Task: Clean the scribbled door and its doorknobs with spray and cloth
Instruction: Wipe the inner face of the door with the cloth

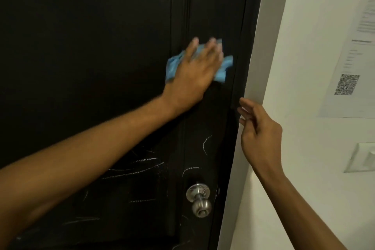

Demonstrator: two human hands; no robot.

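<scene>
Step in hand: we judge this to be the wiping of the door's upper stile, with the scribbles lower down not yet reached.
Left hand: our left hand [194, 71] lies flat, fingers spread and straight, pressing the blue cloth [174, 65] against the black door [81, 46]; the blur at the fingertips suggests a stroke under way.
Right hand: our right hand [261, 134] holds nothing; its fingers are loosely extended, with the tips at the door's edge [241, 57], where it meets the white frame [261, 46]. We cannot tell whether they touch it.
Cloth: bunched under the palm, well above the doorknob [199, 201].
Scribbles: pale chalk-like lines [146, 165] cross the panel beneath our left forearm and around the knob.
Doorknob: brushed metal, untouched, low on the door near the edge.
Spray: no bottle is in view.
Wall: a printed sheet with a QR code [347, 84] and a switch plate [363, 158] hang to the right.
Next move: we expect to carry the cloth down onto the marks, pressing firmly, then wrap it round the knob.
</scene>
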